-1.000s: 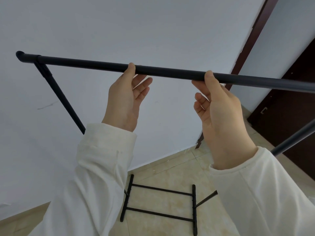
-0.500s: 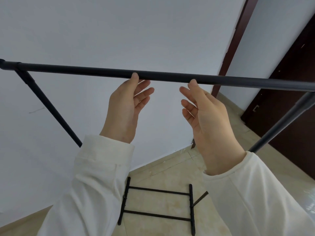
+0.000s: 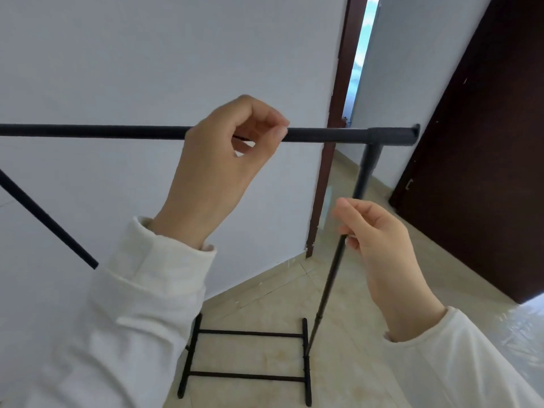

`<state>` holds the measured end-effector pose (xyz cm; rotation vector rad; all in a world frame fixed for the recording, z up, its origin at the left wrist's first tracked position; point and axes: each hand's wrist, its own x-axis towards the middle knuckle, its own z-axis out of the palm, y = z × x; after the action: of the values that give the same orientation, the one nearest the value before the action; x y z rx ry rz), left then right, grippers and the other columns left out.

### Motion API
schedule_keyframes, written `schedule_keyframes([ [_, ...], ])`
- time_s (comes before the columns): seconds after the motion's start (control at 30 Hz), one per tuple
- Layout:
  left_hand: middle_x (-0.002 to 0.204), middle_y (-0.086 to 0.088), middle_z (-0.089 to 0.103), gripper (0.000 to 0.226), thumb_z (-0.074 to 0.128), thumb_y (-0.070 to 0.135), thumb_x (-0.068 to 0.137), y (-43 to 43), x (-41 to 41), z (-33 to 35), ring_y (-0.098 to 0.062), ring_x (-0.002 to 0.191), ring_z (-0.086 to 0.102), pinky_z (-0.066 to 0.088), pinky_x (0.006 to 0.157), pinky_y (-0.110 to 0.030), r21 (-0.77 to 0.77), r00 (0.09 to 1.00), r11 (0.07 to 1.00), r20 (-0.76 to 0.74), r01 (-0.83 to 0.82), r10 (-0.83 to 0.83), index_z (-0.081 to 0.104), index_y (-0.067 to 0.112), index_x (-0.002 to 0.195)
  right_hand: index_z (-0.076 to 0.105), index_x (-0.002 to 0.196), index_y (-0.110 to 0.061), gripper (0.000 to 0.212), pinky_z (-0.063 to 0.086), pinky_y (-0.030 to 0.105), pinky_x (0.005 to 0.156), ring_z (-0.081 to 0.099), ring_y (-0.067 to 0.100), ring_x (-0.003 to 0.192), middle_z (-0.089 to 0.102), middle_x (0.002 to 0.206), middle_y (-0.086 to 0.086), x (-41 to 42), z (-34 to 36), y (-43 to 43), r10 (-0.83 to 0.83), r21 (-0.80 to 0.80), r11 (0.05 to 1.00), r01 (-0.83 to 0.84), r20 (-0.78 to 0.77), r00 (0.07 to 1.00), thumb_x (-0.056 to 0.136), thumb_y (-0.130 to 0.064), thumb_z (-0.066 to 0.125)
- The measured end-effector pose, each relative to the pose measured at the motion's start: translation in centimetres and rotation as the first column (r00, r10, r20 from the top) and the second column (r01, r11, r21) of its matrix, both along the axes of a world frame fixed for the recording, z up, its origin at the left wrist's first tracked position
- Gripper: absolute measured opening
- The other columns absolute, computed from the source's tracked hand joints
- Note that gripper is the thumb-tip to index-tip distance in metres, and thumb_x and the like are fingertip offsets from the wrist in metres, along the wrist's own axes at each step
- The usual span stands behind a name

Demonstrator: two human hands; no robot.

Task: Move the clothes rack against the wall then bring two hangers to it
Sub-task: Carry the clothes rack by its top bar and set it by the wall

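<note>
The black clothes rack stands beside the white wall (image 3: 147, 54). Its top bar (image 3: 323, 134) runs across the view, its right post (image 3: 366, 172) drops to the base (image 3: 247, 377) on the tiled floor, and its left post (image 3: 44, 219) slants at the left. My left hand (image 3: 223, 166) hangs in front of the top bar with fingers curled and thumb against the fingertips; the bar passes behind it. Lower down, my right hand (image 3: 382, 245) is half curled in front of the right post and holds nothing. No hangers are in view.
A brown door frame (image 3: 332, 142) with a narrow bright opening stands just right of the wall. A dark brown door (image 3: 485, 142) fills the right side. Beige floor tiles (image 3: 368, 290) stretch between rack and door.
Both hands have come off the top bar and drawn back; the right one dropped lower. The view has swung right, so the rack's right end and post now show.
</note>
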<state>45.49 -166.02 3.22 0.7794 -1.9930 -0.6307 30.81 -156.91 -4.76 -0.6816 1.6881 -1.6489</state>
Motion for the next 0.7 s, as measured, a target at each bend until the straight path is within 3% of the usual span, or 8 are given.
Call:
schedule_keyframes([
  [0.13, 0.093, 0.015, 0.060, 0.019, 0.058, 0.034, 0.084, 0.3, -3.3, 2.4, -0.004, 0.092, 0.057, 0.044, 0.082, -0.014, -0.220, 0.973, 0.975, 0.227, 0.001, 0.051, 0.063, 0.026, 0.100, 0.062, 0.078, -0.027, 0.004, 0.046, 0.013, 0.063, 0.055, -0.003, 0.062, 0.061, 0.074, -0.011, -3.1, -1.5, 1.8, -0.115, -0.011, 0.993, 0.114, -0.108, 0.988, 0.079, -0.029, 0.065],
  [0.27, 0.106, 0.012, 0.058, 0.031, 0.059, 0.042, 0.080, -0.1, -5.3, 3.3, -0.005, 0.100, 0.053, 0.039, 0.089, -0.022, -0.216, 0.886, 0.973, 0.464, 0.087, 0.023, 0.061, 0.032, 0.109, 0.060, 0.088, -0.024, 0.013, 0.045, 0.007, 0.055, 0.053, 0.003, 0.067, 0.060, 0.080, -0.014, -4.8, -2.6, 1.7, -0.124, -0.002, 0.992, 0.126, -0.191, 0.974, 0.078, -0.029, 0.067],
  [0.47, 0.096, 0.017, 0.061, 0.020, 0.062, 0.038, 0.079, -0.5, -6.6, 2.9, -0.006, 0.095, 0.057, 0.044, 0.088, -0.028, -0.140, 0.850, 0.984, 0.526, 0.110, -0.020, 0.064, 0.036, 0.098, 0.062, 0.100, -0.026, 0.023, 0.043, 0.005, 0.061, 0.053, 0.001, 0.073, 0.061, 0.088, -0.020, -5.8, -3.8, 0.5, -0.049, 0.012, 0.998, 0.055, -0.293, 0.955, 0.078, -0.028, 0.068],
  [0.57, 0.090, 0.018, 0.061, 0.016, 0.063, 0.035, 0.080, -1.1, -6.8, 2.7, -0.007, 0.091, 0.059, 0.045, 0.086, -0.029, -0.132, 0.846, 0.987, 0.533, 0.093, -0.008, 0.065, 0.035, 0.096, 0.063, 0.098, -0.027, 0.020, 0.040, -0.002, 0.062, 0.054, -0.009, 0.067, 0.063, 0.087, -0.020, -6.0, -4.0, -0.2, -0.012, -0.004, 1.000, 0.012, -0.333, 0.943, 0.079, -0.025, 0.067],
  [0.7, 0.084, 0.018, 0.062, 0.015, 0.064, 0.034, 0.079, -1.7, -6.9, 2.6, -0.012, 0.088, 0.060, 0.047, 0.088, -0.039, -0.147, 0.839, 0.986, 0.544, 0.083, 0.010, 0.069, 0.032, 0.093, 0.066, 0.094, -0.027, 0.017, 0.040, 0.000, 0.061, 0.051, -0.016, 0.064, 0.065, 0.089, -0.015, -6.0, -4.4, -0.9, 0.006, -0.023, 1.000, -0.015, -0.368, 0.930, 0.079, -0.020, 0.067],
])
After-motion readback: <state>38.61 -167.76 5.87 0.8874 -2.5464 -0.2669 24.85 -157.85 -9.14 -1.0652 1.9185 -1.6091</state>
